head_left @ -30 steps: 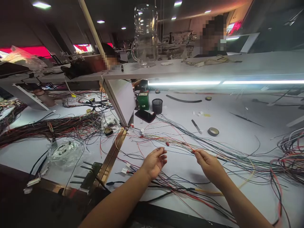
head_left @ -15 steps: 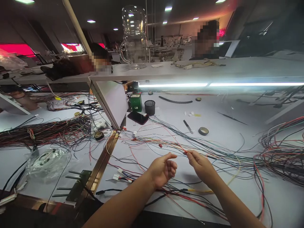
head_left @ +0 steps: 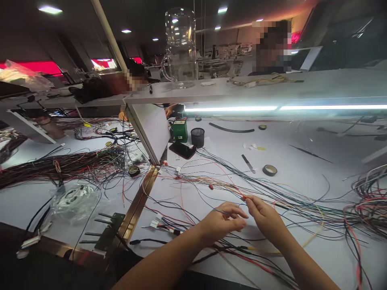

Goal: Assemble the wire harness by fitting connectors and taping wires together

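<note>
My right hand point(head_left: 260, 211) pinches a thin red wire point(head_left: 231, 180) that runs up and left toward a small white connector point(head_left: 178, 170). Just left of it, my left hand point(head_left: 226, 219) has its fingers apart and slightly curled, over the wires; a thin blue wire point(head_left: 208, 201) passes by its fingers, and I cannot make out whether it touches them. Between the hands and the connector lies a small red piece point(head_left: 211, 187). White connectors point(head_left: 155, 223) with several wires lie left of my left hand.
Behind the wires are a black tape roll point(head_left: 269, 170), a knife-like tool point(head_left: 248, 163), a phone point(head_left: 182, 150), a mesh cup point(head_left: 197, 137) and a green box point(head_left: 180, 131). Wire bundles lie at left point(head_left: 69, 165) and right point(head_left: 370, 205). A glass jug point(head_left: 180, 48) stands on the shelf.
My left hand has turned and its fingers have spread toward my right hand. My right hand still pinches the red wire. The whole view has shifted, with things now further right.
</note>
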`<state>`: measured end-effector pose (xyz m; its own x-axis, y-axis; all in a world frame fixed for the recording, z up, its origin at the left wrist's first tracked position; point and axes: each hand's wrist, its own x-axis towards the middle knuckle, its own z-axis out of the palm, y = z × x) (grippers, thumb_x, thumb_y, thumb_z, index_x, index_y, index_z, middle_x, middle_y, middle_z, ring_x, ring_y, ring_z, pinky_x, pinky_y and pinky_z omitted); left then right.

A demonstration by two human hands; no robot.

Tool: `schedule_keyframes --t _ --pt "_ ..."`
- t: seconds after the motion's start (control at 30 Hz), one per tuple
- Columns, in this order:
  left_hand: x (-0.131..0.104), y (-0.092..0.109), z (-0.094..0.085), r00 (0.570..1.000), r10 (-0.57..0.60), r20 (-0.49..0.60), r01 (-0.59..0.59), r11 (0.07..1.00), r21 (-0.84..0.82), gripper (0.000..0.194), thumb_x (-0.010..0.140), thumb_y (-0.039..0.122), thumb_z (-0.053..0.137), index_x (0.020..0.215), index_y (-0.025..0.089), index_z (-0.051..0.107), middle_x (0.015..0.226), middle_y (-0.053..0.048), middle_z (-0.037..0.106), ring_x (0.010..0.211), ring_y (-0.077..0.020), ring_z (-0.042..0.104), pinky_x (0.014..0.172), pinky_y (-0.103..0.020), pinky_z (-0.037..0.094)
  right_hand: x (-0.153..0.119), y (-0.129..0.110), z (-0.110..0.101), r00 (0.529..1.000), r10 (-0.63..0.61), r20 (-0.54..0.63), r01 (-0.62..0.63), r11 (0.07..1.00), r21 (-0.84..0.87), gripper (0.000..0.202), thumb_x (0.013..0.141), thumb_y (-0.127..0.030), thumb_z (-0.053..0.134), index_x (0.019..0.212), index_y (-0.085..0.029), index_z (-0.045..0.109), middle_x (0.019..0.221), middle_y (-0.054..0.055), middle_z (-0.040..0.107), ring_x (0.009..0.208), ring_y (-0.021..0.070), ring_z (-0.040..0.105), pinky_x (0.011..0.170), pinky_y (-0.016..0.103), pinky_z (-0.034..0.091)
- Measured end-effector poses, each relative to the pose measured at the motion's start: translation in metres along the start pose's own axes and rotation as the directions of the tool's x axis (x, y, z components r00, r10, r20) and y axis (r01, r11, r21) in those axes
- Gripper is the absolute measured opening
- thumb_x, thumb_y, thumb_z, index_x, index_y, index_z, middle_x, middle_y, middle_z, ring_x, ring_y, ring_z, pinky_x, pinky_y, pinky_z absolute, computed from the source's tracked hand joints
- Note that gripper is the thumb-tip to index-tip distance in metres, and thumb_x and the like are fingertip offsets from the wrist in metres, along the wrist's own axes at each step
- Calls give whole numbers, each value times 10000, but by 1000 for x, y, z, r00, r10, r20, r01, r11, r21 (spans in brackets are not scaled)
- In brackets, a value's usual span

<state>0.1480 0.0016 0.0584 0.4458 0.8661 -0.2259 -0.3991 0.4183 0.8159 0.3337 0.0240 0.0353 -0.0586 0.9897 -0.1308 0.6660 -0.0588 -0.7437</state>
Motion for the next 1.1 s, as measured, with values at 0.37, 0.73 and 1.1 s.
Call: schedule_keyframes --t 0.37,0.73,1.1 --pt "19 33 -24 985 -32 -170 -28 940 -340 270 783 297 720 1006 164 645 930 -43 609 703 -97 571 674 -244 504 -4 -13 4 1000 -27 -14 27 1000 5 417 889 -552 369 1040 -264 629 795 23 702 766 237 644 690 327 463" --pt "35 16 -13 958 -143 -250 83 968 -236 198 730 144 692 915 131 622 714 -20 600 536 -91 556 545 -234 462 -7 -17 6 996 -69 -64 72 996 44 435 898 -581 339 940 -258 628 760 10 674 711 204 606 669 290 431" --pt "50 10 -11 926 -71 -371 -43 956 -289 410 687 251 776 1049 208 588 978 -23 676 455 -27 475 423 -181 316 -4 -9 12 993 -105 62 105 994 0 428 915 -577 305 918 -262 595 759 16 655 726 215 602 670 301 439"
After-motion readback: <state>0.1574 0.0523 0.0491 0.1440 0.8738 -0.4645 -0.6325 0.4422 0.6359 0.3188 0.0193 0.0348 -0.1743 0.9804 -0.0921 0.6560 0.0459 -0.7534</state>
